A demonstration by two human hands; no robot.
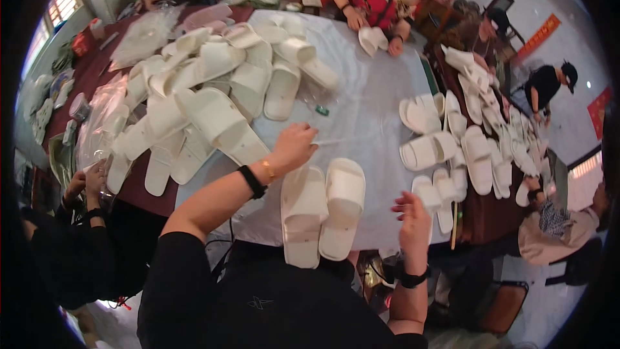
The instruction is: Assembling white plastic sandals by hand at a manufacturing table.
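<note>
A pair of white slide slippers stands in front of me at the table's near edge, the left slipper [303,216] beside the right slipper [343,210], toes pointing away. Just beyond the left one is my left hand [296,147], its fingers curled together over the sheet; a faint pale line runs from them, and I cannot make out what they hold. To the right of the pair, my right hand [411,218] is raised with fingers apart and nothing in it. It is near another white slipper [424,195] at the table's right side.
A big slipper pile [219,58] covers the left. More pairs [426,148] are lined up at the right, and further slippers [478,155] lie on the dark red table beyond. A small green item [321,110] lies on the white sheet [368,110]. Co-workers sit around; one across holds slippers [372,40].
</note>
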